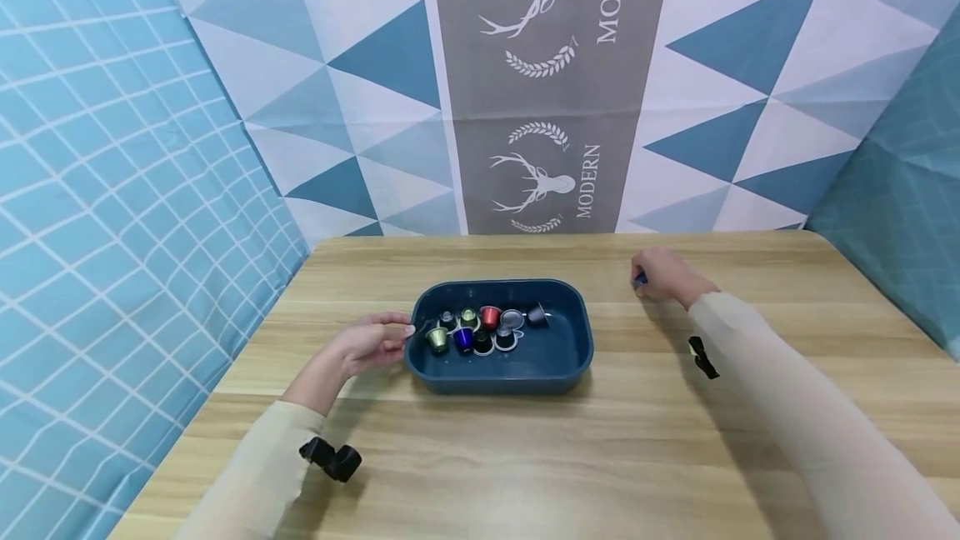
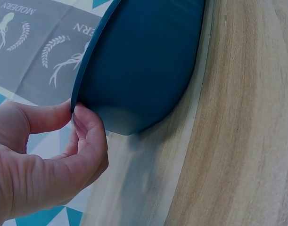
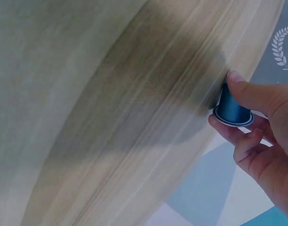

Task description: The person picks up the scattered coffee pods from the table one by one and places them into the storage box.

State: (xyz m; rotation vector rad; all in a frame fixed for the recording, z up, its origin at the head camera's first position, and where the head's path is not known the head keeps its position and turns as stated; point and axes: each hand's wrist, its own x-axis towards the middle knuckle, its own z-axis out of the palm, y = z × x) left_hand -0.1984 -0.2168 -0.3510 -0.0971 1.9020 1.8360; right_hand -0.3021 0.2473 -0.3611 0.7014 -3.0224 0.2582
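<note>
A dark blue rectangular tray with rounded corners stands on the table. Several coffee capsules lie in its left and middle part, among them a red capsule, a green capsule and a bright blue capsule. My left hand pinches the tray's left rim between thumb and index finger, as the left wrist view shows. Out to the right of the tray, my right hand holds a blue coffee capsule between thumb and fingers, its rimmed end turned toward the fingers below.
The wooden table ends at the back against a patterned cloth with deer prints. A blue gridded cloth hangs along the left side, and a teal cloth on the right.
</note>
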